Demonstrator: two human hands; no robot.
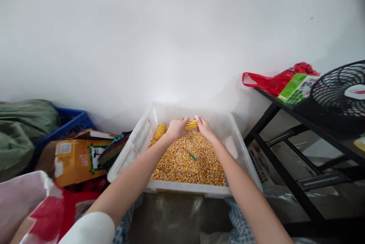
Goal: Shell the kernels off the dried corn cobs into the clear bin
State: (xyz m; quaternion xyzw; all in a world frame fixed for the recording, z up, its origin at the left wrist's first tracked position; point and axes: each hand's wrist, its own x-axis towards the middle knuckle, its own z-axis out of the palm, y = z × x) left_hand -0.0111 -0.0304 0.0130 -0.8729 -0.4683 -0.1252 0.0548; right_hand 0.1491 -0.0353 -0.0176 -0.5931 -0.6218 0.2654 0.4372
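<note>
A plain white wall (182, 34) rises behind a translucent plastic bin (188, 188). Over the bin's far half, the left hand (178, 128) is closed around one end of a yellow corn cob (191, 125), while the right hand (204, 128) grips the other end, thumb raised at its tip; a bare stretch of cob shows between them. Below lie loose kernels (176, 168), with a green-handled tool (192, 156) on top. Another cob (160, 131) rests just beside the left hand. Farther out, a fan (339, 88) stands at right on a black table (288, 111).
</note>
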